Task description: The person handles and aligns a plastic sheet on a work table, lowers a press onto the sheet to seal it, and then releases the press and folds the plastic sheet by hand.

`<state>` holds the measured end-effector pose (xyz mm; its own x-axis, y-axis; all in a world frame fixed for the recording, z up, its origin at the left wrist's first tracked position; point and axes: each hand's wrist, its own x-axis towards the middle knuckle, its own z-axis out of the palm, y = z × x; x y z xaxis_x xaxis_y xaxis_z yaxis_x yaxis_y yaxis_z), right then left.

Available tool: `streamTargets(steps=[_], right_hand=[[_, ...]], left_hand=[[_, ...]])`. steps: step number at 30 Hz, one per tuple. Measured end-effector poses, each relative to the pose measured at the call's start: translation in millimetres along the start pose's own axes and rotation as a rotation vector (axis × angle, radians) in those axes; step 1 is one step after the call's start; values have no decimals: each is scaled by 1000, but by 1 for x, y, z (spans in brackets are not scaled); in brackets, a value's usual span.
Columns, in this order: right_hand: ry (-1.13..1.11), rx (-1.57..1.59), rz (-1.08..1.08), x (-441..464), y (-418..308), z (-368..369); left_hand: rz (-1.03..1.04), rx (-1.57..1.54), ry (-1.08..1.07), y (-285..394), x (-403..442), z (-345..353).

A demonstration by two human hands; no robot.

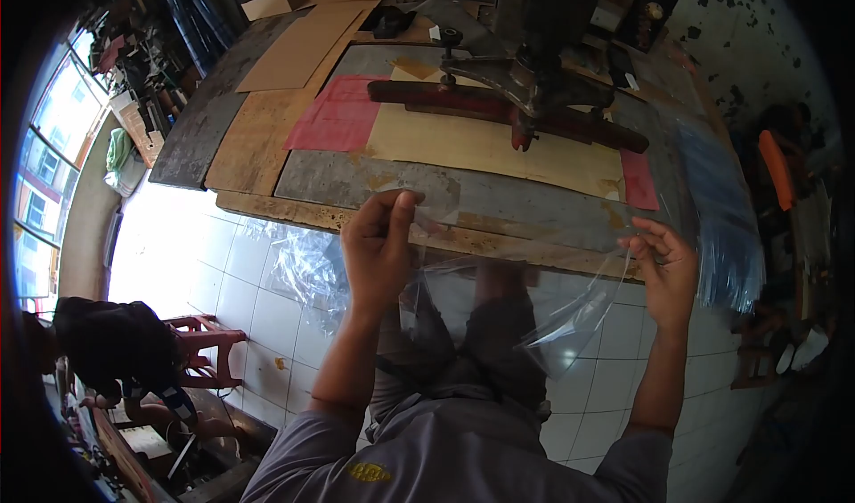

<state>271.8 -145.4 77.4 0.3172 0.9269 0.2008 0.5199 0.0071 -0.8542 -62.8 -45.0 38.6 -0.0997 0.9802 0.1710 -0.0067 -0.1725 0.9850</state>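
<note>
A thin clear plastic sheet stretches between my two hands, in front of the table's near edge. My left hand pinches its left end between thumb and fingers. At its right end my right hand is closed on the plastic with thumb and fingertips. Beyond the hands, a dark red bar of a press lies over a yellow sheet on the grey metal plate. Pink pieces show at both ends of the yellow sheet.
Brown cardboard lies at the table's back left. Stacked clear plastic hangs at the right edge. More crumpled plastic is below the table at left. A person is at the lower left beside a red stool.
</note>
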Motion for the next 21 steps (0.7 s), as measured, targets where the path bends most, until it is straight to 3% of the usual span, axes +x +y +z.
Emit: streamTargets(steps=[4, 16, 21], right_hand=[[6, -59, 22, 5, 8, -9], [-95, 195, 113, 10, 22, -22], [-58, 275, 132, 12, 19, -21]], left_hand=[[138, 101, -46, 5, 5, 7], [-2, 24, -128, 18, 8, 13], [46, 52, -109, 17, 9, 14]])
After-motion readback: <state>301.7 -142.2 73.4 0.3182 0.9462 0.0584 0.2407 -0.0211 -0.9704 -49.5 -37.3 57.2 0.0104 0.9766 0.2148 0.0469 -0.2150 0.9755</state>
